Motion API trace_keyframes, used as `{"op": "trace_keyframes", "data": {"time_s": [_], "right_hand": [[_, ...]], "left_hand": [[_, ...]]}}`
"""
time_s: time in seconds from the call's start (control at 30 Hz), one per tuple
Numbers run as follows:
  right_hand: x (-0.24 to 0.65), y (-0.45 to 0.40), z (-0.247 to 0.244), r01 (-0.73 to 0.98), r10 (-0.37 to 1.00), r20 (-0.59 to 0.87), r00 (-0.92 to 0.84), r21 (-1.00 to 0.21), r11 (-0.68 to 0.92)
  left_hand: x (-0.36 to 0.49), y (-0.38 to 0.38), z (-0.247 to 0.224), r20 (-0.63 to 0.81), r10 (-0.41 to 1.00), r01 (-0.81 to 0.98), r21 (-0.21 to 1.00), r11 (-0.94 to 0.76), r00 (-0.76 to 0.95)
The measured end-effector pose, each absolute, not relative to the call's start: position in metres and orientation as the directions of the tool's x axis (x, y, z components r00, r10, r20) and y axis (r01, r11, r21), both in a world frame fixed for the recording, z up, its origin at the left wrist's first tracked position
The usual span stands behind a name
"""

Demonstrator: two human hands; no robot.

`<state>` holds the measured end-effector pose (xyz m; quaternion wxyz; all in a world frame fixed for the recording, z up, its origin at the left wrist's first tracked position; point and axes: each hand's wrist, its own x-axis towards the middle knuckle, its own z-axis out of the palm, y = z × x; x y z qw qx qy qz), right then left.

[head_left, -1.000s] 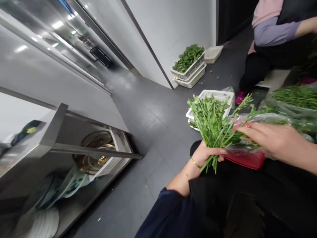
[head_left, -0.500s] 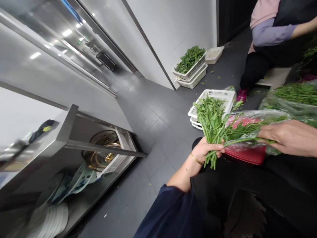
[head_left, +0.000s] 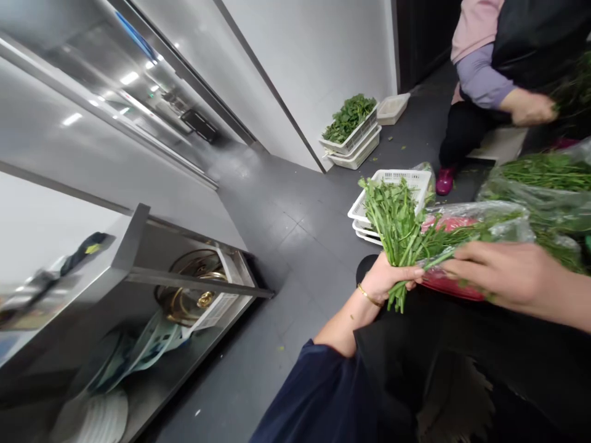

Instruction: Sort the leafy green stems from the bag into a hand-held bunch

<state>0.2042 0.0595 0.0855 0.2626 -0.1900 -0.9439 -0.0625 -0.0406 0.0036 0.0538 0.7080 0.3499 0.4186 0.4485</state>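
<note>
My left hand (head_left: 388,279) is closed around the stems of a bunch of leafy greens (head_left: 393,221), leaves pointing up and away, cut ends sticking out below the fist. Close by on the right, my right hand (head_left: 498,271) pinches a green stem (head_left: 441,258) that reaches across to my left thumb. Its fingertips are partly blurred. Behind the hands a clear plastic bag (head_left: 517,218) holds more greens, and a red thing (head_left: 462,290) shows beneath it. A white slotted basket (head_left: 422,178), stacked on others, stands just beyond the bunch.
Stacked baskets of greens (head_left: 351,120) stand by the wall, beside a white tray (head_left: 392,109). A co-worker's hand (head_left: 530,109) handles greens at upper right, near a large bag of stems (head_left: 549,172). On the left, a metal shelf unit (head_left: 198,283) holds plates and glass lids.
My right hand has moved left, closer to my left hand, with the stem. The co-worker's hand has come into view. The camera view has shifted slightly.
</note>
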Motion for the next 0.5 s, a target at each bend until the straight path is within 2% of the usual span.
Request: {"op": "trace_keyframes", "data": {"time_s": [0.1,0.17,0.2,0.23,0.3,0.4,0.43,0.5], "right_hand": [[0.172,0.057,0.078,0.249,0.146,0.458,-0.877,0.174,0.953],[0.164,0.060,0.069,0.190,0.118,0.386,-0.915,0.155,0.970],[0.163,0.061,0.064,0.170,0.122,0.356,-0.927,0.106,0.980],[0.164,0.062,0.061,0.165,0.145,0.342,-0.928,0.029,0.986],[0.166,0.061,0.057,0.185,0.250,0.347,-0.904,-0.211,0.960],[0.176,0.056,0.061,0.293,0.558,0.310,-0.770,-0.605,0.740],[0.182,0.055,0.063,0.354,0.673,0.263,-0.691,-0.689,0.632],[0.200,0.053,0.068,0.468,0.806,0.145,-0.574,-0.749,0.469]], "left_hand": [[-0.038,-0.001,0.051,-0.302,0.916,-0.356,0.852,0.384,0.263],[-0.037,-0.004,0.048,-0.315,0.908,-0.358,0.842,0.402,0.277],[-0.036,-0.006,0.047,-0.316,0.905,-0.362,0.839,0.407,0.285],[-0.035,-0.008,0.045,-0.311,0.904,-0.370,0.835,0.407,0.293],[-0.032,-0.009,0.043,-0.283,0.912,-0.400,0.831,0.387,0.296],[-0.030,-0.010,0.045,-0.234,0.926,-0.425,0.836,0.347,0.296],[-0.030,-0.010,0.046,-0.220,0.929,-0.432,0.837,0.337,0.298],[-0.034,-0.009,0.047,-0.200,0.933,-0.461,0.826,0.324,0.299]]}}
